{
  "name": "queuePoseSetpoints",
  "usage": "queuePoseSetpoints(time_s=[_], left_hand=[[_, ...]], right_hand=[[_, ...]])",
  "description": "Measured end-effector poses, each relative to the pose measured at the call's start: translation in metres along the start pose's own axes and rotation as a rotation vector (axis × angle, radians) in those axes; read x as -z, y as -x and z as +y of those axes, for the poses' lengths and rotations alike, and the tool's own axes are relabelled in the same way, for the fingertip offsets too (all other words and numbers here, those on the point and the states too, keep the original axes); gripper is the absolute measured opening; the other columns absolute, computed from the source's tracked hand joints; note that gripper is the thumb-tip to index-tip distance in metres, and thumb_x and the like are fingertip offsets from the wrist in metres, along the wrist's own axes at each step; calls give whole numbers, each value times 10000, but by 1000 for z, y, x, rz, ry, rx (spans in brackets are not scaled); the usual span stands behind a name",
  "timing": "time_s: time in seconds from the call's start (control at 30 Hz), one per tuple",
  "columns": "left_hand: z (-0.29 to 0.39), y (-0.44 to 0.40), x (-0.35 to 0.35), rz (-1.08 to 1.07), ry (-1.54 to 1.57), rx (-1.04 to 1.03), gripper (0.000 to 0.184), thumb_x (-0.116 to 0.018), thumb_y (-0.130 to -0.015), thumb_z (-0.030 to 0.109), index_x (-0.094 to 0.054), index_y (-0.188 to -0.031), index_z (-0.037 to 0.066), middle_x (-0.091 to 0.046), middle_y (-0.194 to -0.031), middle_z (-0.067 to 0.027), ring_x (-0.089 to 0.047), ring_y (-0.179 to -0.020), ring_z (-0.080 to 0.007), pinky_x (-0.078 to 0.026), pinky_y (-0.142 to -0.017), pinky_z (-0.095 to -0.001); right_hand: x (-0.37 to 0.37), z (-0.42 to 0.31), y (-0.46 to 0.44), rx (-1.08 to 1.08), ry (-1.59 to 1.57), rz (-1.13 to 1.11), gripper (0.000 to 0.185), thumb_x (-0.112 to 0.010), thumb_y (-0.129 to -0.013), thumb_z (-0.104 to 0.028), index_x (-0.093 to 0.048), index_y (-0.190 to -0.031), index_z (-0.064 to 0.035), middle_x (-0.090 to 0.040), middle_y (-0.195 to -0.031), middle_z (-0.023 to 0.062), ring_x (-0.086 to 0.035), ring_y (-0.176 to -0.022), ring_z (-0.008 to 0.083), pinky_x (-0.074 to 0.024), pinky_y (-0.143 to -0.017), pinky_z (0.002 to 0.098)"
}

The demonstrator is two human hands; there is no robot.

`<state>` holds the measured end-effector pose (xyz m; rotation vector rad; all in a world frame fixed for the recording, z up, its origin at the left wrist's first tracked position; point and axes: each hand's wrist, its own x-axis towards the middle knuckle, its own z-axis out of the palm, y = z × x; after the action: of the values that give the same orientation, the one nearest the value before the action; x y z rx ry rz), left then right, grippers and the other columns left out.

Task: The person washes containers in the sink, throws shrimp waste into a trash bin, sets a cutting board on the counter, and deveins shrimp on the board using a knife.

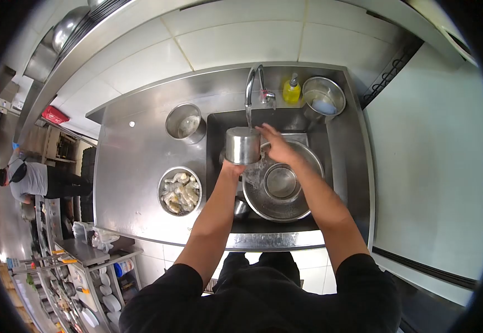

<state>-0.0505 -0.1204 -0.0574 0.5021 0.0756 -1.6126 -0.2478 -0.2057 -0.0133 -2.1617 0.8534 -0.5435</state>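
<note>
Under the running faucet (251, 89), a steel container (242, 145) is tilted with its bottom facing up and its mouth hidden. My left hand (233, 168) supports it from below, most fingers concealed behind the metal. My right hand (277, 145) is beside the container's right side with fingers stretched out; whether they touch it I cannot tell. Water splashes down into a large steel bowl (316, 161) in the sink (214, 130). Inside that bowl is a smaller round metal bowl (281, 182).
On the left counter (124, 172) stand a steel pot (186, 123) and a bowl of peeled shrimp-like pieces (180, 191). A yellow soap bottle (292, 90) and another steel pot (323, 97) are behind the sink. Far left, a person (33, 180) works elsewhere.
</note>
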Motion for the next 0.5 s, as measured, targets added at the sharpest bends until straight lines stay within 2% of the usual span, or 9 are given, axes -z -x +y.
queuePoseSetpoints(time_s=[0.1, 0.13, 0.2, 0.23, 0.27, 0.3, 0.33, 0.43, 0.5], left_hand=[[-2, 8, 7, -87, 4, 18, 417, -496, -1058, 371, -629, -1315, 70, -677, -1291, -165, -655, -1175, -359, -553, -1022, -546], [-5, 18, -8, -113, 37, 24, 430, -489, -1062, 375, -621, -1322, 60, -665, -1304, -182, -646, -1191, -375, -528, -1068, -545], [-13, 28, -23, -162, 59, -1, 434, -496, -1062, 381, -634, -1301, 45, -691, -1269, -190, -675, -1160, -374, -554, -1039, -543], [-17, 36, -38, -189, 70, -17, 437, -500, -1062, 384, -640, -1291, 38, -703, -1251, -194, -690, -1145, -374, -567, -1024, -542], [-20, 51, -50, -37, 71, -30, 434, -494, -1068, 369, -627, -1306, 31, -693, -1264, -199, -683, -1156, -378, -551, -1047, -554], [-22, 54, -52, -16, 63, -24, 426, -490, -1070, 360, -622, -1312, 35, -692, -1262, -200, -684, -1156, -377, -549, -1051, -556], [-23, 57, -54, 5, 59, -23, 419, -486, -1073, 352, -617, -1318, 38, -691, -1260, -201, -684, -1156, -376, -546, -1054, -558], [-22, 67, -55, -65, 68, -13, 448, -456, -1087, 341, -574, -1371, 15, -652, -1322, -221, -645, -1221, -386, -503, -1106, -559], [-24, 80, -50, -145, 86, -18, 486, -428, -1099, 339, -534, -1418, -12, -613, -1387, -240, -607, -1285, -397, -462, -1155, -558]], right_hand=[[19, 30, -32, -92, 4, 194, 652, -736, -831, -51, -575, -1455, -152, -339, -1648, 202, -385, -1475, 429, -372, -1202, 456], [18, 43, -49, -137, 19, 234, 617, -741, -842, -85, -590, -1438, -142, -361, -1634, 197, -420, -1449, 423, -401, -1175, 455], [11, 68, -81, -228, 43, 313, 557, -751, -862, -153, -620, -1402, -122, -406, -1605, 187, -490, -1397, 411, -460, -1120, 454], [15, 70, -91, -311, -115, 260, 538, -755, -869, -191, -629, -1387, -120, -453, -1562, 173, -527, -1352, 391, -493, -1064, 454], [19, 72, -100, -391, -272, 200, 524, -759, -875, -228, -638, -1373, -118, -499, -1519, 158, -563, -1306, 370, -525, -1007, 455], [22, 70, -106, -467, -426, 131, 512, -762, -882, -266, -647, -1358, -115, -546, -1477, 143, -600, -1261, 349, -557, -951, 455], [25, 68, -111, -613, -611, 83, 425, -765, -891, -297, -679, -1266, -114, -641, -1281, 76, -646, -1101, 257, -579, -798, 426], [27, 86, -125, -634, -831, 99, 364, -737, -938, -325, -657, -1263, -181, -622, -1141, -6, -597, -937, 141, -582, -792, 354], [43, 66, -118, -634, -944, 93, 428, -745, -934, -352, -634, -1295, -151, -593, -1148, -15, -578, -930, 148, -582, -828, 366]])
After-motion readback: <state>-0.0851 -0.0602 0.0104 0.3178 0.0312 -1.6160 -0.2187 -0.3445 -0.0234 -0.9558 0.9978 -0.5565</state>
